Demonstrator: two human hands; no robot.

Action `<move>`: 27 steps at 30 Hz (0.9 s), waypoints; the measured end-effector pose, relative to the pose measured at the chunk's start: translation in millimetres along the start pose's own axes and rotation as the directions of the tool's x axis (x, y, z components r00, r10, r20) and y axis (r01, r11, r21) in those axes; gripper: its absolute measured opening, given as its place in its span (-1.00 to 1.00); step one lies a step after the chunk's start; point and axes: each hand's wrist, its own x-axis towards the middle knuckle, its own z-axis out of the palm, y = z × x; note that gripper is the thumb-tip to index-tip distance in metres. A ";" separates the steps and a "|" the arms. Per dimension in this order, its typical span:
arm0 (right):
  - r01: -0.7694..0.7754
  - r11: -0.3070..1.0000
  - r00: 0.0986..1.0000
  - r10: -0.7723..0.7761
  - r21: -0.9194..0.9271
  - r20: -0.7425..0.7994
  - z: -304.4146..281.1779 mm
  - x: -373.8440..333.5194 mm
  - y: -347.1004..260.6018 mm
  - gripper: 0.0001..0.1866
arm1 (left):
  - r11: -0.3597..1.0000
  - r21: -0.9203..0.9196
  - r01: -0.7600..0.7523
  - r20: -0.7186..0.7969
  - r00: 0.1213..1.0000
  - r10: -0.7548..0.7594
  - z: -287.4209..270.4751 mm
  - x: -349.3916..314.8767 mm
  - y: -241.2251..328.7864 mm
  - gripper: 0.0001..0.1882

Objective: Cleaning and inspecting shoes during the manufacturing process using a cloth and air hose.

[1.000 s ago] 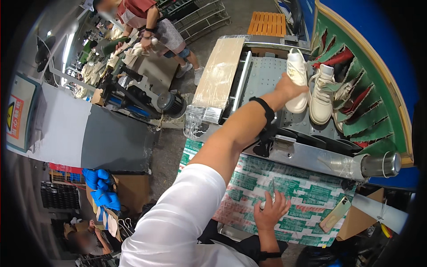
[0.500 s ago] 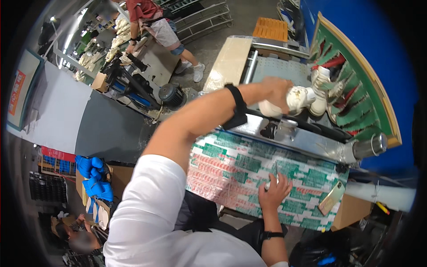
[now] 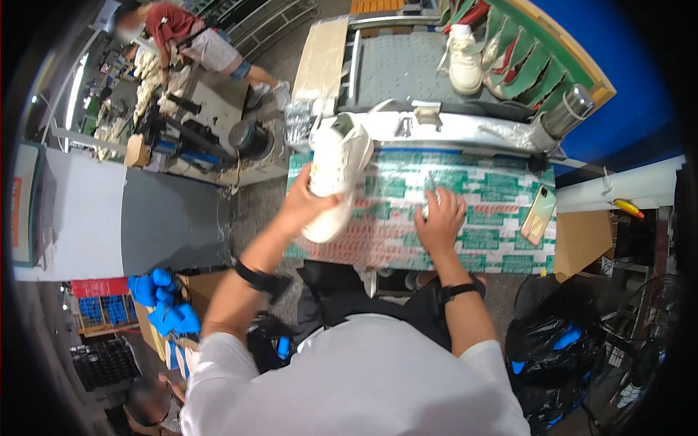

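Note:
A white lace-up sneaker point(image 3: 333, 185) is raised over the near table, toe pointing at me. My left hand point(image 3: 304, 207) is closed round its side, thumb across the front of the shoe. Over the table's patterned cover, my right hand point(image 3: 441, 216) has its fingers curled round a slim, pointed metal tool point(image 3: 431, 180); most of it is hidden, so its exact kind is unclear. Past the metal rail, another white sneaker point(image 3: 464, 67) stands on the grey conveyor point(image 3: 400, 69).
A phone point(image 3: 538, 216) lies at the right of the green-and-red patterned table cover point(image 3: 494, 240). A metal cylinder point(image 3: 569, 110) sticks up by the rail. Green flaps point(image 3: 527, 65) hang at the conveyor's far right. Another person point(image 3: 178, 36) stands at the far left.
My left hand has come back from the conveyor, leftward and nearer, bringing a sneaker over the table. My right hand keeps its place on the cover. The whole view has shifted.

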 end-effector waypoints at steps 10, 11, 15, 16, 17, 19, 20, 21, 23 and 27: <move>0.093 0.993 0.994 -0.088 -0.070 0.064 -4.6 -3.8 12.5 -0.24 | 0.944 0.330 -0.012 -0.182 0.980 0.077 86.7 -94.9 -88.3 -0.26; -0.006 1.000 0.988 0.010 -0.025 0.152 -13.4 -4.4 -1.2 -0.11 | 0.962 0.271 -0.026 -0.242 0.966 0.095 79.8 -91.7 -123.9 -0.43; -0.545 0.733 0.836 0.439 0.407 0.329 -62.2 -27.0 -57.8 0.03 | 0.973 0.009 0.231 -0.253 0.942 -0.221 42.6 -106.4 -90.0 -0.73; -0.457 0.780 0.885 0.351 0.426 0.308 -66.6 -43.5 -64.6 0.08 | 0.974 0.001 0.227 -0.246 0.944 -0.220 42.4 -105.1 -79.9 -0.73; -0.366 0.818 0.923 0.259 0.443 0.285 -67.8 -56.4 -71.9 0.14 | 0.995 0.095 0.035 -0.304 0.953 -0.004 42.5 -100.3 -68.3 -0.74; -0.151 0.826 0.939 -0.053 0.543 0.341 -98.1 -50.5 -123.3 0.12 | 0.971 0.193 -0.142 -0.355 0.912 0.204 38.1 -87.4 -66.1 -0.76; -0.153 0.831 0.939 -0.046 0.535 0.341 -98.3 -50.1 -138.9 0.12 | 0.929 0.222 -0.296 -0.302 0.885 0.354 36.8 -68.3 -66.8 -0.72; 0.058 0.868 0.954 -0.195 0.492 0.230 -94.4 -46.3 -151.7 0.10 | 0.863 0.243 -0.443 -0.247 0.832 0.497 34.4 -49.1 -67.7 -0.68; 0.266 0.866 0.927 -0.350 0.424 0.134 -85.4 -38.9 -160.6 0.07 | 0.879 0.213 -0.426 -0.106 0.885 0.454 22.7 -18.8 -70.6 -0.66; 0.366 0.890 0.885 -0.423 0.273 0.195 -69.7 -32.4 -163.5 0.04 | 0.952 0.133 -0.276 0.116 0.958 0.262 13.0 -2.8 -60.6 -0.63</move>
